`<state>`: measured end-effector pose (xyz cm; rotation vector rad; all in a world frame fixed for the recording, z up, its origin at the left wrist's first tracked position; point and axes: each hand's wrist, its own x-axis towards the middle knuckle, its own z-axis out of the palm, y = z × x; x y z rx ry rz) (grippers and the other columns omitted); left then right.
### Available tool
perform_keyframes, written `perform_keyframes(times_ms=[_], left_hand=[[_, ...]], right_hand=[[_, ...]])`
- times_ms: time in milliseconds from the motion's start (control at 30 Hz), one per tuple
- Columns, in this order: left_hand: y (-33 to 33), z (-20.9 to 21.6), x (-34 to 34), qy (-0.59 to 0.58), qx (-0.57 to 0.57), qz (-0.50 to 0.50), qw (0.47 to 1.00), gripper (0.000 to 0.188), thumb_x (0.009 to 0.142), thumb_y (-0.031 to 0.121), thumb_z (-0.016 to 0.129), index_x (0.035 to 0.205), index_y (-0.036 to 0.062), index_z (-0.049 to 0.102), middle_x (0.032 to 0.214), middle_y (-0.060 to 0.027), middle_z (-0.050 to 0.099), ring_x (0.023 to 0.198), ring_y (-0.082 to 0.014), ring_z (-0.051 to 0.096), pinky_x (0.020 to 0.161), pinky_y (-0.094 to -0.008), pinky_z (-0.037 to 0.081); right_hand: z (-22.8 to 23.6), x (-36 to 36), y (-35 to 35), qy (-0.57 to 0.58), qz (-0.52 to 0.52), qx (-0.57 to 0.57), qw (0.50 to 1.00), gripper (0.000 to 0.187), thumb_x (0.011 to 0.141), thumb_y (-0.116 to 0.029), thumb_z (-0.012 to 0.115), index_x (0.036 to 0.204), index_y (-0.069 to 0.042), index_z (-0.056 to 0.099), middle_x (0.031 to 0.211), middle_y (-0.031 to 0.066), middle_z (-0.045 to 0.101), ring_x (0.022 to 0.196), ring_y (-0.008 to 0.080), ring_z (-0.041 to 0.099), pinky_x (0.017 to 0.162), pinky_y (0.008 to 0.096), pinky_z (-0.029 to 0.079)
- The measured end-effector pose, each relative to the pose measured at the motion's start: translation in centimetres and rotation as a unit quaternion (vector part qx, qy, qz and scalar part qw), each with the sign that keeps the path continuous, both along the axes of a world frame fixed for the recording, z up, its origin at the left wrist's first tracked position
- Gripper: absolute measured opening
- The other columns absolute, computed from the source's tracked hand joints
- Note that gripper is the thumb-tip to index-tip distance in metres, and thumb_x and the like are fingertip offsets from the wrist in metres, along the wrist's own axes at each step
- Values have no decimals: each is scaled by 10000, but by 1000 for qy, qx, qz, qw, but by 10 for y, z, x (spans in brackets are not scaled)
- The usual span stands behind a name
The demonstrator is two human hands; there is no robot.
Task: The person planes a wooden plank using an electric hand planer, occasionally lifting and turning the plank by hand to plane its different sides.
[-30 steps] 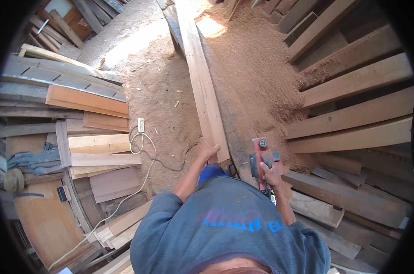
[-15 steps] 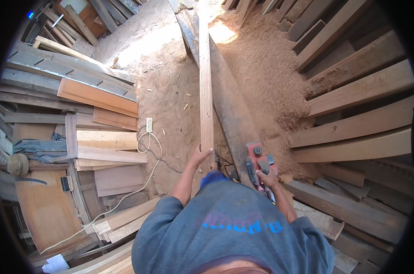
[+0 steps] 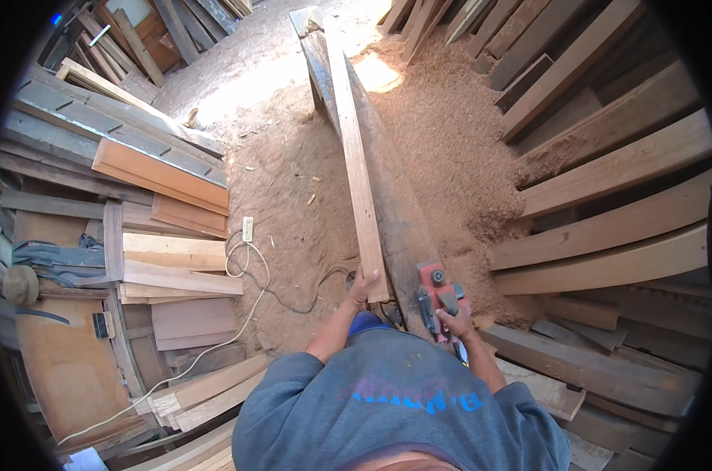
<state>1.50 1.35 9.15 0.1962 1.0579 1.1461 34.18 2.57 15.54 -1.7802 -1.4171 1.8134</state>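
Note:
My left hand grips the near end of a long, pale wooden plank. The plank stretches away from me along a dark, dusty wooden bench, with its far end close to the bench's far end. At its near end it lies along the bench's left edge. On the right, my right hand is closed around the handle of a red electric planer, which rests at the near part of the bench. The planer's underside is hidden.
A white cord runs across the floor at left to a power strip; a dark cable curves from there toward the bench. Stacked boards line the left side. Thick timbers lean in from the right. Wood shavings cover the floor.
The plank's far end has swung left and come into view, while its near end, in my left hand, has shifted right toward the bench. My right hand keeps hold of the planer.

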Motion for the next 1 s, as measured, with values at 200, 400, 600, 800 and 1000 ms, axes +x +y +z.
perform_keyframes(times_ms=[200, 400, 600, 800, 1000], left_hand=[[12, 64, 30, -276, 93, -6, 957, 773, 926, 469, 699, 1512, 61, 404, 1424, -178, 576, 1250, -350, 620, 1073, -556, 490], [53, 291, 48, -403, 348, 5, 846, 942, 931, 694, 547, 1578, 62, 285, 1545, -197, 434, 1317, -411, 555, 1079, -635, 459], [150, 379, 11, -454, 462, -60, 759, 1072, 839, 810, 553, 1538, 52, 261, 1410, -321, 418, 1285, -467, 520, 963, -610, 533], [167, 444, 19, -357, 450, 10, 818, 1128, 802, 926, 398, 1514, 59, 277, 1323, -248, 452, 1227, -363, 564, 919, -532, 570], [177, 448, 25, -416, 429, 10, 802, 1084, 842, 869, 424, 1542, 63, 235, 1345, -282, 436, 1270, -425, 537, 976, -617, 534]], right_hand=[[-4, -3, 5, 0, 21, 6, 1000, 271, 878, -294, 745, 841, -39, 658, 665, 22, 623, 560, 126, 596, 525, 308, 485], [-16, 6, 4, -2, 32, 51, 998, 270, 868, -311, 748, 836, -56, 664, 687, 25, 630, 579, 144, 623, 523, 307, 492], [-20, 6, 4, 11, 17, 22, 1000, 230, 858, -264, 763, 875, -56, 668, 726, 37, 640, 592, 166, 634, 509, 323, 500], [-20, 0, 1, 44, 10, 75, 996, 180, 865, -193, 761, 801, -80, 637, 649, 12, 599, 525, 136, 588, 460, 305, 467], [-25, 1, 3, 86, -10, 78, 993, 163, 870, -121, 746, 784, -92, 610, 635, 5, 588, 491, 130, 569, 440, 297, 451]])
